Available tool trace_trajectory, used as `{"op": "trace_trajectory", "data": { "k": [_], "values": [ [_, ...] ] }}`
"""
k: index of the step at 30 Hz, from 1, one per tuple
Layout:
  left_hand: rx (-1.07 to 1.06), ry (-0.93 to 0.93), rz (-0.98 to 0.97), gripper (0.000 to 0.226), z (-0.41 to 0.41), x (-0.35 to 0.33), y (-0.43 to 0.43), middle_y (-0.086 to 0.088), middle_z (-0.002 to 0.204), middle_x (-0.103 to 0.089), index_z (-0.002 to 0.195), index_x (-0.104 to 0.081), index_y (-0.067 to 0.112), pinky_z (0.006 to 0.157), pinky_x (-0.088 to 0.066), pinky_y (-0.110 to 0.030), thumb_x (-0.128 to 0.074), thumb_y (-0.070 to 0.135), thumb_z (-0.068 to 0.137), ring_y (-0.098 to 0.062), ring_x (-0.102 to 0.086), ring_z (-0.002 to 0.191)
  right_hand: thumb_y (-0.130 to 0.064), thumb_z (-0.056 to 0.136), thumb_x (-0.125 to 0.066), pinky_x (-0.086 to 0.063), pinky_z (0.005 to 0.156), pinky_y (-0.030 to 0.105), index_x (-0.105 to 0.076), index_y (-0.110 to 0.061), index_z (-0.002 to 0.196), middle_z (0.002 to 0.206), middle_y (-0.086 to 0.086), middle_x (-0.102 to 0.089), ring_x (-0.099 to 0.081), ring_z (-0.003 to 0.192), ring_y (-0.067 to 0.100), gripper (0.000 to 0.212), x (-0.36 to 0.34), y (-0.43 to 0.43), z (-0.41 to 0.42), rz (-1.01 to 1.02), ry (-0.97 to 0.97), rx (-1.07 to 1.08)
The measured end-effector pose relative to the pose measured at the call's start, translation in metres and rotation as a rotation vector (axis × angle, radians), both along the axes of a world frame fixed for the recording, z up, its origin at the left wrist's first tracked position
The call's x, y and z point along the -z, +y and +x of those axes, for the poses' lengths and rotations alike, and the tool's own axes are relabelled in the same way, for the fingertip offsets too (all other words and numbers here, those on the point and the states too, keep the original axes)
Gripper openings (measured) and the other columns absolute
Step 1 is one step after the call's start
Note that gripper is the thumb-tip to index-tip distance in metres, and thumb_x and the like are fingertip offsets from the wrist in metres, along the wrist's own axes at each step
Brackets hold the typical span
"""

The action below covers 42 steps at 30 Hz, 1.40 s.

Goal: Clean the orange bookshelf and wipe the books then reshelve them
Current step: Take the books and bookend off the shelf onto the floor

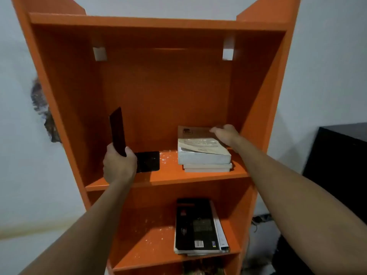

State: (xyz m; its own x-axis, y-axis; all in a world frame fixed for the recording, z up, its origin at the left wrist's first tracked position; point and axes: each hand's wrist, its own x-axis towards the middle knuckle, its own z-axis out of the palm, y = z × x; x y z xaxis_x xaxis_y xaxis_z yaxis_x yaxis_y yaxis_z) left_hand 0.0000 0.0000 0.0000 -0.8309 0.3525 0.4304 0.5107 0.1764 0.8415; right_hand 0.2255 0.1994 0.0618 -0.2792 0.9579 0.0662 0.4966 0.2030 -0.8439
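**On the shelf [198,176]: two holds**

Left hand [119,165] is gripping a thin dark slab [117,130] upright by its bottom end; likely stiff and light. Right hand [226,134] is resting, fingers relaxed, on the stack [203,153] at right: probably heavy, best lifted from underneath.

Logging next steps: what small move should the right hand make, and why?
Probably grip the thick pale paperback and lift it out: the right hand rests on it, the left hand holds a thin dark book, and white specks dot the orange shelf.
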Motion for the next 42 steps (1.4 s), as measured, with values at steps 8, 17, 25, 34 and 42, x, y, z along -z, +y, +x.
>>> {"op": "trace_trajectory", "data": {
  "k": [8, 17, 25, 34, 42],
  "values": [
    [-0.115, 0.063, 0.073, 0.019, -0.018, 0.014, 0.008, -0.006, 0.071, -0.061, 0.092, -0.061, 0.013, 0.048, -0.037, -0.025, -0.046, 0.019, 0.101, -0.023, -0.058, 0.057, -0.061, 0.092, -0.049, -0.048, 0.099, 0.048, -0.057, -0.023, 0.13, 0.12, 0.011, -0.065, -0.064, 0.105, 0.028, 0.055, 0.023, 0.078, -0.029, -0.161, -0.152, -0.213],
    [-0.009, 0.082, 0.106, 0.018, -0.02, 0.012, 0.0, -0.007, 0.082, -0.065, 0.108, -0.064, 0.01, 0.048, -0.04, -0.025, -0.046, 0.013, 0.102, -0.019, -0.059, 0.06, -0.047, 0.092, -0.059, -0.043, 0.059, 0.026, -0.065, -0.01, 0.115, 0.088, 0.001, -0.071, -0.066, 0.075, 0.014, 0.043, 0.014, 0.012, -0.013, -0.191, -0.059, -0.136],
    [0.013, 0.052, 0.12, 0.019, -0.017, 0.005, -0.01, -0.007, 0.092, -0.063, 0.111, -0.06, 0.009, 0.054, -0.045, -0.023, -0.044, 0.013, 0.103, -0.021, -0.062, 0.074, -0.052, 0.09, -0.06, -0.052, 0.083, 0.038, -0.07, -0.009, 0.107, 0.103, 0.012, -0.07, -0.066, 0.091, 0.025, 0.047, 0.048, -0.085, 0.036, -0.055, 0.116, -0.019],
    [0.054, 0.125, 0.157, 0.024, 0.003, 0.0, -0.042, -0.007, 0.092, -0.062, 0.112, -0.06, 0.005, 0.063, -0.044, -0.027, -0.041, 0.015, 0.103, -0.022, -0.06, 0.079, -0.048, 0.089, -0.066, -0.061, 0.077, 0.036, -0.06, -0.02, 0.121, 0.116, 0.004, -0.066, -0.068, 0.102, 0.022, 0.043, 0.059, -0.14, 0.037, -0.482, 0.56, -0.079],
    [0.069, 0.145, 0.194, 0.027, 0.014, 0.002, -0.065, -0.011, 0.1, -0.066, 0.115, -0.061, 0.005, 0.072, -0.045, -0.029, -0.04, 0.017, 0.103, -0.026, -0.062, 0.089, -0.035, 0.089, -0.069, -0.06, 0.081, 0.04, -0.059, -0.02, 0.12, 0.113, 0.003, -0.069, -0.068, 0.103, 0.021, 0.035, 0.078, -0.172, 0.042, -0.485, 0.69, -0.082]
  ]
}}
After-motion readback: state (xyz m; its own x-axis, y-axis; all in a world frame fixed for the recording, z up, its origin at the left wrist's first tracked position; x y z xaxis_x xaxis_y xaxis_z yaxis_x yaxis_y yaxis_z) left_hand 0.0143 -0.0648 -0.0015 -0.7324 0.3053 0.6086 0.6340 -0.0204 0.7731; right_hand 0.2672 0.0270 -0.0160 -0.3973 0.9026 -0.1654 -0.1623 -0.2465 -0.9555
